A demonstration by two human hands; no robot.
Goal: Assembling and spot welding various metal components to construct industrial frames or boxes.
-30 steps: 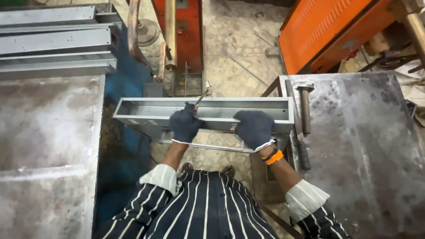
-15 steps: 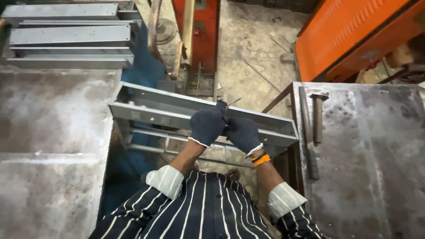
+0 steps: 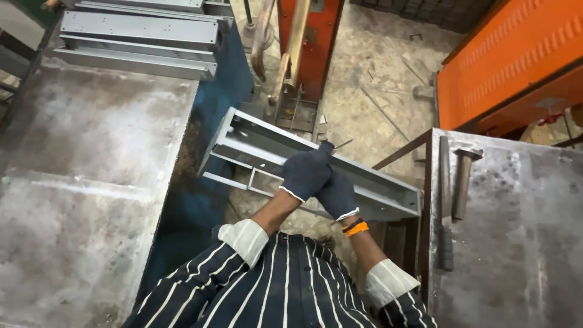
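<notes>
both hands meet at the middle of the grey sheet-metal channel [image 3: 255, 143], a long folded trough held slantwise in the gap between two steel tables. left hand [image 3: 305, 173], in a dark knit glove, is curled closed over the channel's near upper flange, with a thin dark rod-like tool [image 3: 342, 144] sticking out just past its fingertips; whether the fingers grip the tool or only the flange cannot be told. right hand [image 3: 337, 195], gloved the same and with an orange band at the wrist, lies pressed against the left from below, fingers folded shut on the same edge.

by its look the channel is stiff and will not sag, fairly light for its length since it is hollow, but awkward and keen to swing if held off centre. its folded edges are likely sharp and the painted faces slick, so the flange lips near the middle, taken with gloves, seem the sound place to hold.

beyond it, similar grey channels [image 3: 139, 30] are stacked at the far end of the left table [image 3: 79, 200]. a hammer [image 3: 463, 182] lies on the right table [image 3: 516, 243], and an orange machine [image 3: 510, 61] stands behind.
</notes>
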